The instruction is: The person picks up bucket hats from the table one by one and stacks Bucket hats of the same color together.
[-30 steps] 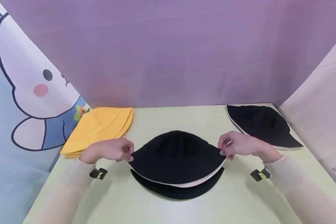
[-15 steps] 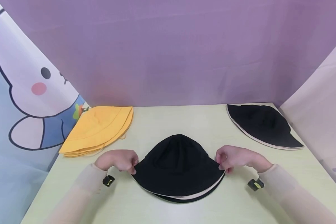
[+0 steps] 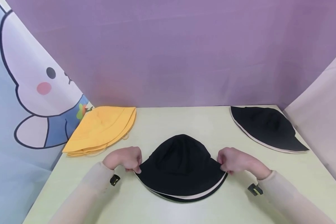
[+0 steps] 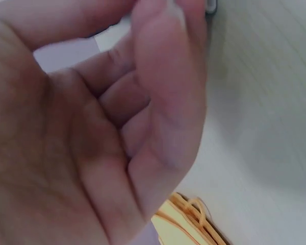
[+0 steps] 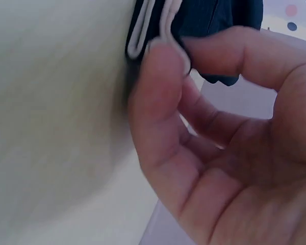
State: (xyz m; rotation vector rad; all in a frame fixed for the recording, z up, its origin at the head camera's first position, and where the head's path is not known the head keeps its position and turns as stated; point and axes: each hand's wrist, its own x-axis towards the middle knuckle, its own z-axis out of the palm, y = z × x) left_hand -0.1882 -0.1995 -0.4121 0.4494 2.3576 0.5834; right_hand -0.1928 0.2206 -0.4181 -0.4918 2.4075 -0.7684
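Observation:
A black bucket hat [image 3: 182,174] with a pale edge lies folded flat on top of a second black hat [image 3: 184,201], whose brim shows as a thin strip below it. My left hand [image 3: 128,159] pinches the top hat's left brim corner. At the opposite corner my right hand [image 3: 235,161] pinches the brim between thumb and forefinger. The right wrist view shows the folded, pale-lined brim [image 5: 169,20] between those fingertips, with the lower hat's fold beside it. In the left wrist view the curled fingers [image 4: 168,92] hide most of the hat.
Several stacked yellow hats [image 3: 100,130] lie folded at the back left of the pale table [image 3: 168,121]. Another folded black hat [image 3: 268,127] with pale edging lies at the back right. Purple cloth [image 3: 184,56] hangs behind the table, with printed cloth [image 3: 30,130] at the left.
Both hands have lowered the top black hat toward the person until its brim nearly lines up with the lower hat. Over the last half second it has hardly moved; the view has shifted slightly.

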